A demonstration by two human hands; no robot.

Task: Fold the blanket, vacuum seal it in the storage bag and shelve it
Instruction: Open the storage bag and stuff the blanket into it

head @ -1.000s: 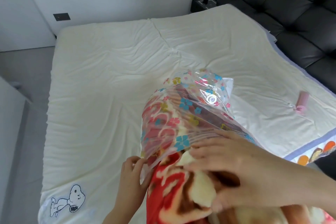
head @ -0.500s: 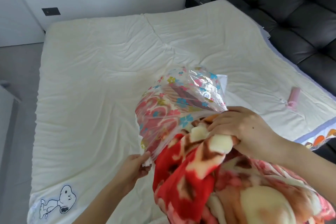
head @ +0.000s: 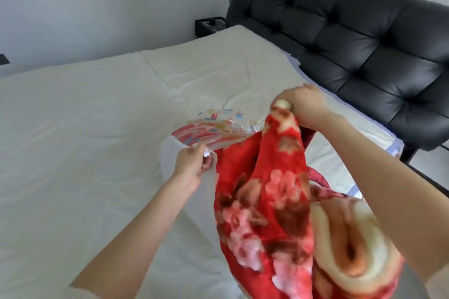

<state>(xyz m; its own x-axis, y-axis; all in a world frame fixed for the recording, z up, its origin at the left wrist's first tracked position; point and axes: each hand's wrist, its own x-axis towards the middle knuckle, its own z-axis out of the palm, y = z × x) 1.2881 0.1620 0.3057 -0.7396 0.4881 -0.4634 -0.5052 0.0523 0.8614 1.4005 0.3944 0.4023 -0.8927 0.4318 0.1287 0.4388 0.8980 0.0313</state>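
The blanket point(head: 262, 192), half a second ago partly bagged, is now lifted clear by the clenched right hand point(head: 305, 103); the bag point(head: 213, 131), at ten o'clock, is pinched by the left hand point(head: 192, 165). Bagging must restart.

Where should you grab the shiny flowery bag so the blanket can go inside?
Probably at its near open edge, where the left hand already pinches the storage bag. Come from the person's side: the bag lies nearly flat on the bed, its mouth facing the red blanket that the right hand lifts.
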